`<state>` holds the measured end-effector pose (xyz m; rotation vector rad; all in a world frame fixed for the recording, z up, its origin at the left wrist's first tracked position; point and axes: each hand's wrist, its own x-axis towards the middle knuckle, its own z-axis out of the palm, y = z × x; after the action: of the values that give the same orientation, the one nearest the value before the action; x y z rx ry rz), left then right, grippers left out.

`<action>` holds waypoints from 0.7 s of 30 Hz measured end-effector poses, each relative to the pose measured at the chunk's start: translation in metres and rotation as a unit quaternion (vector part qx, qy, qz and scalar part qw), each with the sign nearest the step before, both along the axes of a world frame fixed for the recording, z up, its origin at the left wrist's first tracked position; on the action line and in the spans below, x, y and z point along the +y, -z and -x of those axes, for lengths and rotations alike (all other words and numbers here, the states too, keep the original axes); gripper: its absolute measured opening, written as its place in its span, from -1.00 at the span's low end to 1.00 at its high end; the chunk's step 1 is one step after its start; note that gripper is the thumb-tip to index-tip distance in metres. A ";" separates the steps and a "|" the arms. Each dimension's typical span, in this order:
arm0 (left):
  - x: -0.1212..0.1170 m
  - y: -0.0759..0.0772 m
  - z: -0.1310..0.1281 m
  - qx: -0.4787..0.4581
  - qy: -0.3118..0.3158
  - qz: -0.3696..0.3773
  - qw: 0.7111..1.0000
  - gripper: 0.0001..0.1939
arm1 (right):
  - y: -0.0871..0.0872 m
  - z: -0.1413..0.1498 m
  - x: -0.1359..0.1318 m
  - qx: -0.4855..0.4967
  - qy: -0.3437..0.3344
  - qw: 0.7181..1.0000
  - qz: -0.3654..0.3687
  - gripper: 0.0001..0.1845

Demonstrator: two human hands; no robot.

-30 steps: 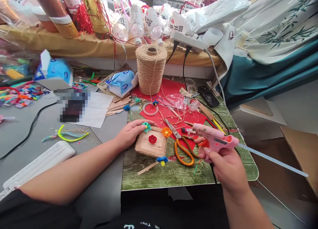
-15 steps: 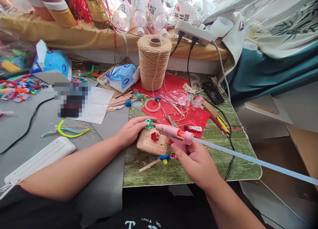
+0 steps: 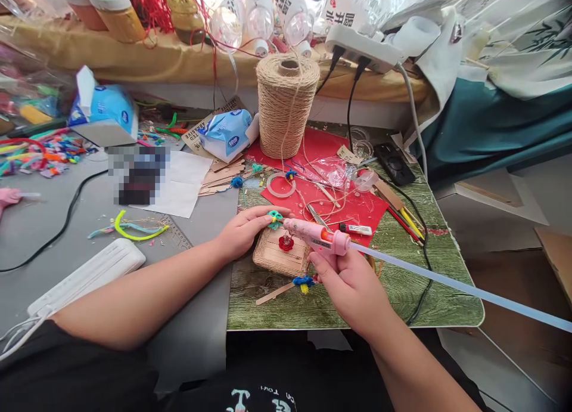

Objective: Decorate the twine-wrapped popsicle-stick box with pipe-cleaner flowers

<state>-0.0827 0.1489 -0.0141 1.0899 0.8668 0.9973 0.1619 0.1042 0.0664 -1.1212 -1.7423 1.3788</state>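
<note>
My right hand (image 3: 355, 281) grips a pink hot glue gun (image 3: 313, 233) with a long pale glue stick (image 3: 429, 276) out of its back. The nozzle points at a small green pipe-cleaner flower (image 3: 274, 217) with a yellow centre. My left hand (image 3: 245, 233) pinches that flower at the far left corner of a twine-edged craft-stick piece (image 3: 272, 251). A red coiled flower (image 3: 286, 241) sits on the sticks' face. Just below lies a blue pipe-cleaner flower (image 3: 303, 282) beside a loose craft stick (image 3: 274, 294). The glue gun partly covers the wooden piece.
A big twine spool (image 3: 286, 111) stands behind on red paper (image 3: 370, 212). Scissors, a glue tube (image 3: 356, 228) and pencils lie near. A black cord (image 3: 424, 263) crosses the right side. A white power strip (image 3: 89, 275) lies left, tissue packs (image 3: 226, 135) farther back.
The camera view has shifted a little, so everything sits slightly farther right. Both hands keep their holds, and the glue gun's nozzle stays by the green flower.
</note>
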 end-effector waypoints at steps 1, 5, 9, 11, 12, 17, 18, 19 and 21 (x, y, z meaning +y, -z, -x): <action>0.000 0.000 0.000 0.000 0.000 0.001 1.000 -0.58 | 0.001 0.000 0.000 -0.007 0.001 1.000 -0.008 -0.52; 0.000 0.000 0.000 -0.001 -0.001 0.008 1.000 -0.58 | 0.002 -0.001 0.000 -0.004 -0.003 1.000 -0.008 -0.51; -0.001 0.000 -0.001 -0.006 0.000 0.007 1.000 -0.58 | 0.002 0.000 0.000 0.015 -0.012 1.000 0.014 -0.48; -0.001 0.000 -0.001 -0.010 0.002 0.007 1.000 -0.59 | 0.002 0.001 0.000 0.026 -0.017 0.999 0.025 -0.47; -0.001 0.000 -0.001 -0.012 0.004 0.006 1.000 -0.59 | 0.002 0.001 0.001 0.027 -0.017 0.999 0.026 -0.46; 0.000 -0.001 -0.001 -0.021 0.006 0.002 1.000 -0.61 | 0.003 0.000 0.000 0.013 -0.009 1.000 0.015 -0.45; 0.000 -0.002 -0.002 -0.022 0.005 0.003 1.000 -0.61 | 0.003 0.000 0.000 0.012 -0.006 1.000 0.016 -0.45; 0.000 -0.003 -0.002 -0.021 0.003 0.004 1.000 -0.61 | 0.003 0.000 -0.001 0.011 -0.003 1.000 0.016 -0.45; 0.000 -0.005 -0.003 -0.019 0.000 0.007 1.000 -0.60 | 0.002 0.000 -0.001 0.014 -0.003 1.000 0.018 -0.45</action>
<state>-0.0801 0.1492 -0.0090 1.0560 0.8415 1.0083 0.1618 0.1033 0.0642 -1.1130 -1.7082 1.4279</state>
